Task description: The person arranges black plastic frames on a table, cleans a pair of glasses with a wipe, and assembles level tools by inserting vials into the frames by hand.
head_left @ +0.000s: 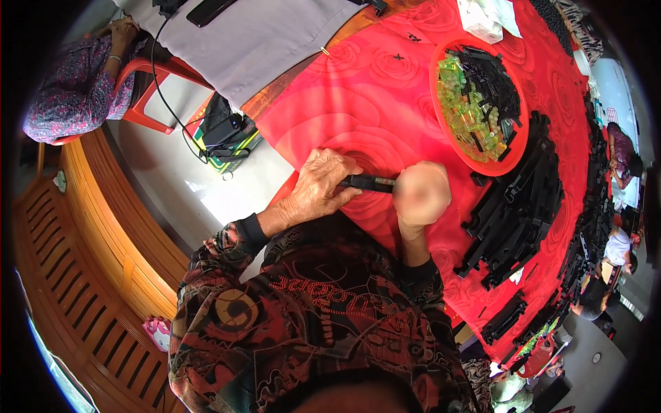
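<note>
My left hand point(318, 187) is closed around one end of a short black plastic bar point(372, 183), just off the near edge of the red table cover. The bar's other end meets my right hand point(421, 195), whose fingers are smeared, so its grip does not show. Beyond that hand, to the upper right, stands a red oval basin point(441, 120). Inside it, clear yellow-green pieces point(463, 103) fill the left side and small black pieces point(492, 79) the right. A heap of long black plastic parts point(520, 210) lies right of my right hand.
More black parts point(585, 227) line the table's far right side. A white tissue pack point(482, 24) lies at the back. Left are a wooden bench point(103, 227), a red chair point(155, 103) with a seated person, and a black bag point(224, 131) on the floor. Other people sit far right.
</note>
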A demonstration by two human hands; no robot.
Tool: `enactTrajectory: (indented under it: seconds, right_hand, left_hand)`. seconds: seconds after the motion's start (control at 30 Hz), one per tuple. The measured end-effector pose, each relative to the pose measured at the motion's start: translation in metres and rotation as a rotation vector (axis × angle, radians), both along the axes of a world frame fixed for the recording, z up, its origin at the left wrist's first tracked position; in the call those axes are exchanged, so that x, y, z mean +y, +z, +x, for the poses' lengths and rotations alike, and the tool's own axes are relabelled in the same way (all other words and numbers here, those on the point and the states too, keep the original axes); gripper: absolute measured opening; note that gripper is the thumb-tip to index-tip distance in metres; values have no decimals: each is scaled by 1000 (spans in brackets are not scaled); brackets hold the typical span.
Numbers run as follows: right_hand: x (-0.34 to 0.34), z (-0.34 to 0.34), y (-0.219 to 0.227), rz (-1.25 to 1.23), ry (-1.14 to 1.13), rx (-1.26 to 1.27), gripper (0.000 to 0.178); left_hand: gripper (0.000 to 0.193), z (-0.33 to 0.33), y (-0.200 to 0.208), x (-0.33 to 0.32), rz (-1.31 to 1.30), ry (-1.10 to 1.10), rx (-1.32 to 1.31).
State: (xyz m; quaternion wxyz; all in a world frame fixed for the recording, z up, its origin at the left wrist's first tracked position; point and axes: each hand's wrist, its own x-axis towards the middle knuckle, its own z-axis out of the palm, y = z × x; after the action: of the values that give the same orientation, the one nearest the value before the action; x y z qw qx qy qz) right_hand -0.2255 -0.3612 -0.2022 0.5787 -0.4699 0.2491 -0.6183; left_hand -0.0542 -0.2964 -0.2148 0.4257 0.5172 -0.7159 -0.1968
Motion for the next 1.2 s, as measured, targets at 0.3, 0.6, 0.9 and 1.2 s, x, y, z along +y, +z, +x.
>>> enactTrajectory:
  seconds: [0.3, 0.6, 0.9, 1.2]
  right_hand:
    - [1, 2, 4, -39, -17, 69, 34]
    - [11, -54, 48, -117, -268, 53, 50]
    - [-9, -95, 6, 298, -406, 709, 21]
    - [-6, -99, 22, -200, -754, 1195, 20]
  left_hand:
    - [38, -1, 4, 2, -11, -8, -23]
    - [39, 0, 15, -1, 21, -44, -112]
    - [32, -15, 44, -29, 49, -94, -264]
    - [25, -30, 38, -43, 219, -213, -351]
